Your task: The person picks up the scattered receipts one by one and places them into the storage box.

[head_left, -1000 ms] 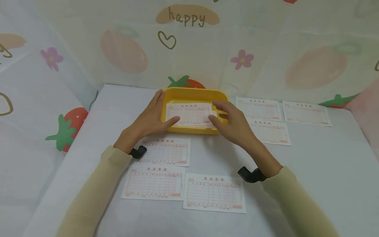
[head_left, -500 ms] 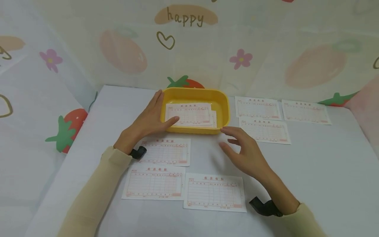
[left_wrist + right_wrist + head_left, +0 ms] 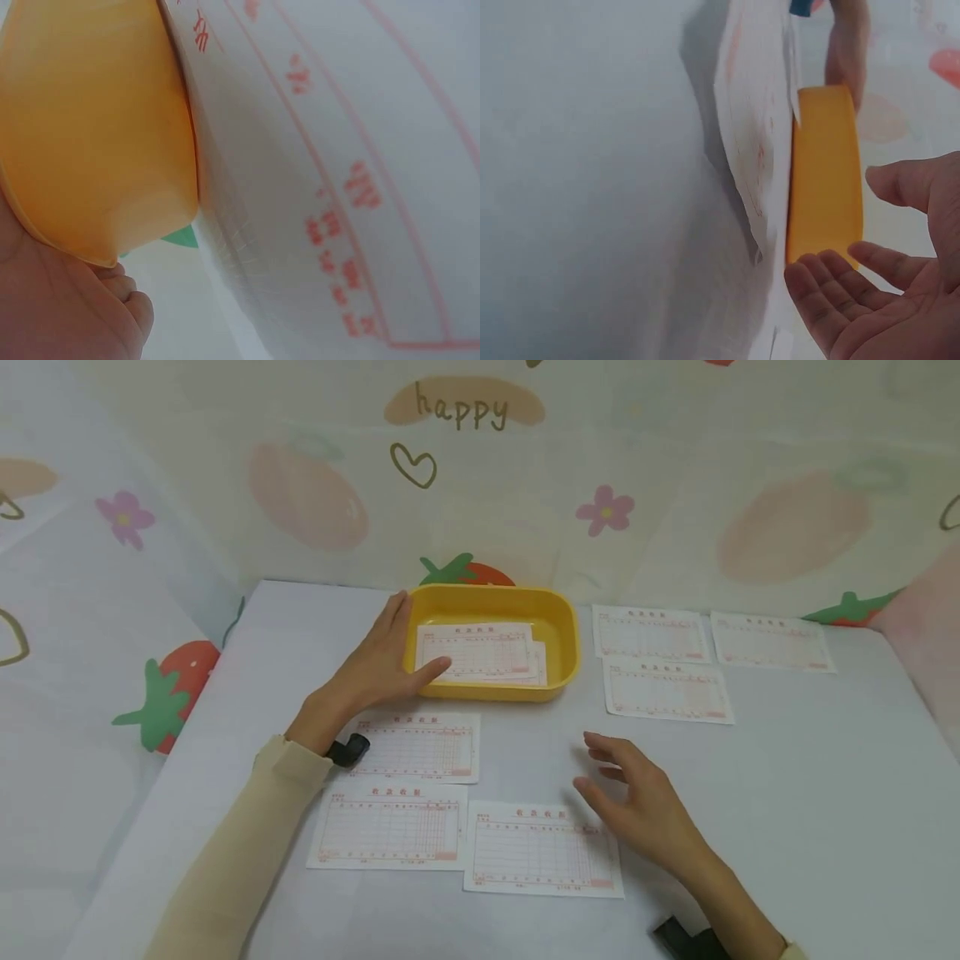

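Note:
A yellow plastic tray stands near the back of the table, with a few white receipt slips printed in red lying in its left part. My left hand holds the tray's left end, thumb over the front rim and fingers along the outer side; the left wrist view shows these fingers by the rim. Away from the tray, my right hand hovers with loosely bent fingers above the table, holding nothing. Just beside it lies a front receipt slip.
Two more receipt slips lie left of centre, one partly under my left wrist. Three others lie right of the tray. A patterned cloth wall rises behind the table.
My right hand has drawn back from inside the tray toward the near right, leaving the slips there. My left hand has stayed at the tray's left end.

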The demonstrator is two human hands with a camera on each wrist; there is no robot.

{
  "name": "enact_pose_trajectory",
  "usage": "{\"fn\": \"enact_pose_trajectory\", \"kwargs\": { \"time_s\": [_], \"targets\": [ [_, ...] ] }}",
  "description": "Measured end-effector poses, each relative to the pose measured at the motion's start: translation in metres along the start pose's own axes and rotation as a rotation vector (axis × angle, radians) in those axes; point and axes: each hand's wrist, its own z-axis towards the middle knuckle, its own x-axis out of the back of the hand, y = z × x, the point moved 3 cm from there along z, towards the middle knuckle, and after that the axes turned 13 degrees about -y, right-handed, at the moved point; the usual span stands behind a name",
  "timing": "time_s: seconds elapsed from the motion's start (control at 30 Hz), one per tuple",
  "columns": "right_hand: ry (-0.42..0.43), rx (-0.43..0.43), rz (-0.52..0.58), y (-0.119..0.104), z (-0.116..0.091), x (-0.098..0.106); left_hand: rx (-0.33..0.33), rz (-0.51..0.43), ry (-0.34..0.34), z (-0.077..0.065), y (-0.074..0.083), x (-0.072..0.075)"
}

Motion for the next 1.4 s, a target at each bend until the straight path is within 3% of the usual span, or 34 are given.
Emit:
{"fn": "enact_pose_trajectory", "kwargs": {
  "time_s": [0.27, 0.47, 0.9, 1.17, 1.4],
  "targets": [
    [0.062, 0.1, -0.1, -0.006, -0.01, -0.009, -0.018, 0.004, 0.016, 0.002, 0.0, 0.001],
    [0.05, 0.028, -0.198, -0.008, -0.022, -0.017, -0.007, 0.012, 0.011, 0.003, 0.0, -0.001],
    [0.006, -0.003, -0.369, -0.006, -0.041, -0.026, 0.005, 0.035, 0.011, 0.004, -0.002, -0.001],
    [-0.051, -0.073, -0.417, -0.01, -0.041, -0.028, -0.008, 0.03, 0.018, 0.002, -0.001, 0.001],
    [-0.027, -0.068, -0.451, -0.011, -0.045, -0.029, 0.0, 0.011, 0.005, 0.001, -0.001, 0.0]
  ]
}}
